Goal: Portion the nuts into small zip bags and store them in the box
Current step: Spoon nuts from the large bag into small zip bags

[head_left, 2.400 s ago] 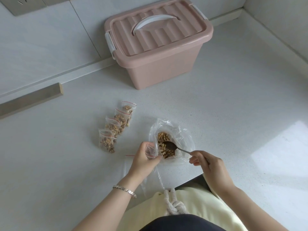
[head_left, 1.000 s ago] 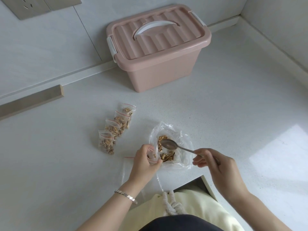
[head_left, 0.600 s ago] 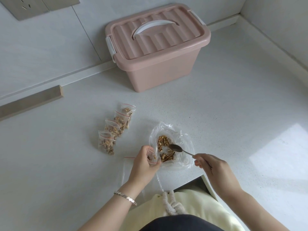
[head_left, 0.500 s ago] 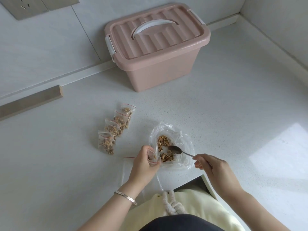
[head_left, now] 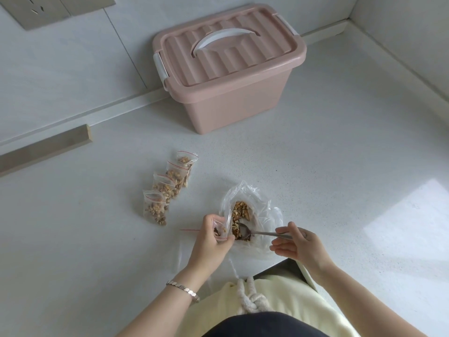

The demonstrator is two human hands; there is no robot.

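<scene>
A large clear bag [head_left: 264,215] of chopped nuts [head_left: 239,212] lies open on the white counter. My left hand [head_left: 210,239] holds a small zip bag [head_left: 220,229] open beside it, with a few nuts inside. My right hand [head_left: 297,244] pinches the handle of a metal spoon [head_left: 245,231], whose bowl is down among the nuts in the large bag. Several filled small zip bags [head_left: 167,186] lie in an overlapping row to the left. The pink storage box [head_left: 230,100] stands at the back with its lid latched.
Flat empty zip bags [head_left: 192,242] lie under my left hand near the counter's front edge. A wooden strip [head_left: 46,147] runs along the wall at left. A wall socket plate [head_left: 46,8] is at the top left. Walls close the corner behind and right of the box.
The spoon went from above the large bag, near the small bag's mouth, down into the nuts. My right hand moved slightly left and lower. My left hand stayed on the small bag.
</scene>
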